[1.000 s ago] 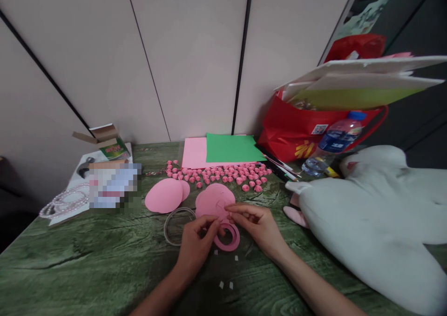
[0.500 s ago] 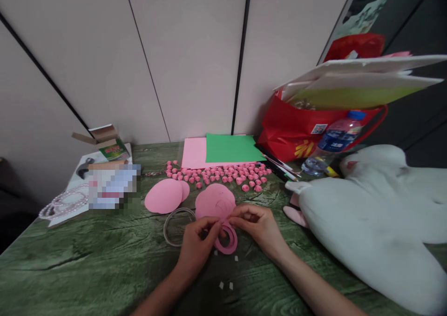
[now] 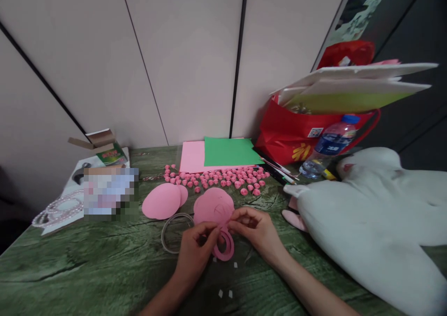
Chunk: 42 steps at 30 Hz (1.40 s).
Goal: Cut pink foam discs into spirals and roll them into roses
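My left hand [image 3: 198,248] pinches the upper left edge of a pink paper ring [image 3: 229,254], fingers closed. Opposite it, my right hand [image 3: 257,230] has thumb and index finger pinched at the ring's upper right, by a narrow pink part; the fingertips of both hands nearly meet. Just beyond lies a scalloped pink paper cutout [image 3: 213,203] with curved lines on it; whether it joins the ring is hidden. A roll of tape or similar pale hoop [image 3: 165,232] rests left of my left hand. Small white scraps [image 3: 220,293] lie below the ring.
Pink oval papers [image 3: 161,201] lie at left, with several rolled pink paper roses [image 3: 223,178] behind. Green paper [image 3: 230,151] tops pink sheets. At right stand a red bag [image 3: 275,134], a bottle [image 3: 331,141] and a white plush toy [image 3: 359,223]. Bead strings [image 3: 52,211] lie far left.
The camera view has shifted slightly, so everything sits a little lower and further left. Both hands keep their pinch on the pink paper ring with barely any movement.
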Each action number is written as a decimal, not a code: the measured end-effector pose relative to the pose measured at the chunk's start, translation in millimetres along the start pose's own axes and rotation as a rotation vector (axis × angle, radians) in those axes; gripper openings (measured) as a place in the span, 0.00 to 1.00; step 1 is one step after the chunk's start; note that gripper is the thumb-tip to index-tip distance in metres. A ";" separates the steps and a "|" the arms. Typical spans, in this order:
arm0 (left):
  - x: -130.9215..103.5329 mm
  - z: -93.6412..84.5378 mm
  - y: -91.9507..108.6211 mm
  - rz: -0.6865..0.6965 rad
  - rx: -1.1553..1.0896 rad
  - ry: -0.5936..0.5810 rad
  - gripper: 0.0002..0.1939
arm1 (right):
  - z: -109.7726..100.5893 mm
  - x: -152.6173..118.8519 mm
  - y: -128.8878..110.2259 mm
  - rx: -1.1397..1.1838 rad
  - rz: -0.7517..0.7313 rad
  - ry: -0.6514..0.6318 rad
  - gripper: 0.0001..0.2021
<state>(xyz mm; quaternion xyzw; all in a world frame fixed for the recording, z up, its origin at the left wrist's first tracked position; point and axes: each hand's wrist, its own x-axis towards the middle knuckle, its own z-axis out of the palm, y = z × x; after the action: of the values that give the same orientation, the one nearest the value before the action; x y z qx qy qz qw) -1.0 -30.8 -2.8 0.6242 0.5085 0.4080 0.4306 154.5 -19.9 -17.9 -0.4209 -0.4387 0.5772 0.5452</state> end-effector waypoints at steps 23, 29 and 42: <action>-0.3 0.3 1.1 -0.004 0.023 -0.026 0.09 | -1.5 -1.1 0.8 -0.029 -0.036 -0.016 0.08; 0.6 -0.1 0.8 -0.017 0.017 0.005 0.09 | 1.0 -1.3 -2.4 -0.088 -0.118 0.001 0.07; -0.3 0.9 1.7 0.003 0.021 -0.025 0.09 | 0.0 -2.2 -2.5 -0.028 -0.038 -0.018 0.07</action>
<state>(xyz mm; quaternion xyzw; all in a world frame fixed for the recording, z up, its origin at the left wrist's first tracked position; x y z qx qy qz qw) 0.3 -31.4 -1.4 0.6345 0.5064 0.3955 0.4296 155.3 -22.0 -15.4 -0.4150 -0.4593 0.5644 0.5461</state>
